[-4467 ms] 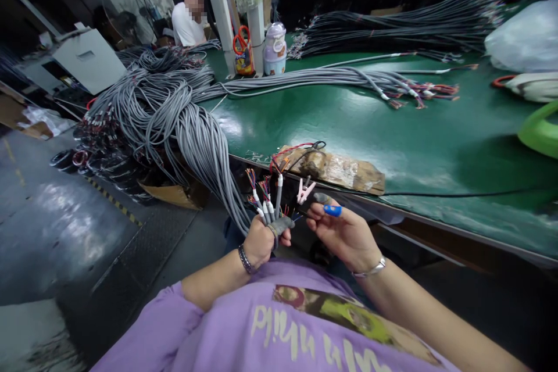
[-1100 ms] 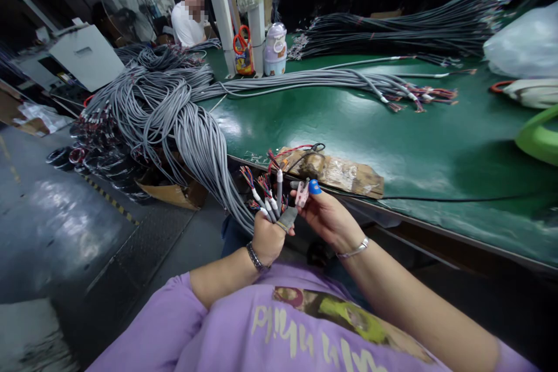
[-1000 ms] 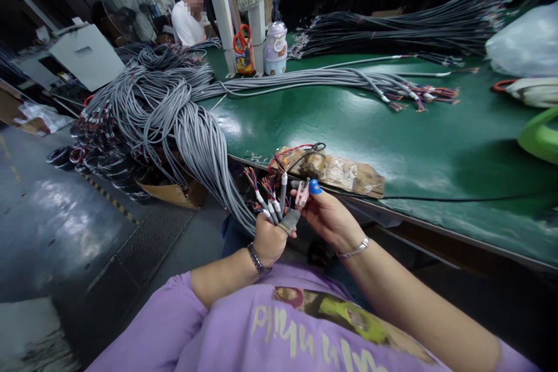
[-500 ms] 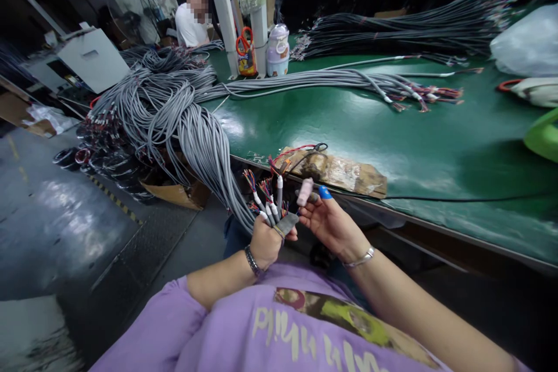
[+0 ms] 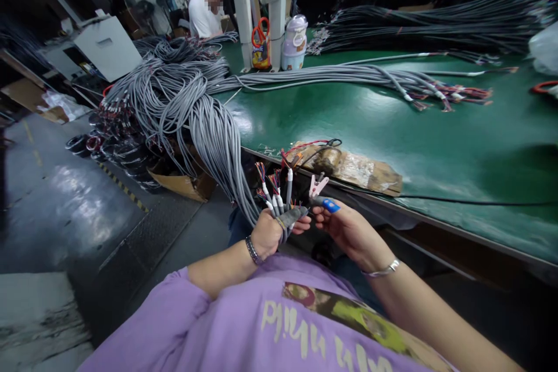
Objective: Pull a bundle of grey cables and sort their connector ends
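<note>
My left hand (image 5: 272,229) is closed around several grey cables (image 5: 289,187), with a grey cover on its thumb. White bands ring the cable ends, and thin coloured wires (image 5: 260,171) fan out above the fist. Close beside it, my right hand (image 5: 355,229) has its fingers drawn together, with a blue cover on the thumb and a grey one on a finger. A small pink V-shaped clip (image 5: 317,186) sticks up from those fingertips, its two arms apart. The fingertips are right by my left thumb; whether they also touch a wire is hidden.
A thick bundle of grey cables (image 5: 218,133) hangs over the green bench (image 5: 392,139) edge at left. A taped wooden piece (image 5: 349,168) lies at the front edge. Behind stand a lilac bottle (image 5: 295,43) and orange-handled scissors (image 5: 260,35). A person (image 5: 204,11) sits farther back.
The pink clip has turned and now shows its two spread arms, where it was a blur before. My right fingers have closed in towards my left thumb. The view has shifted slightly left.
</note>
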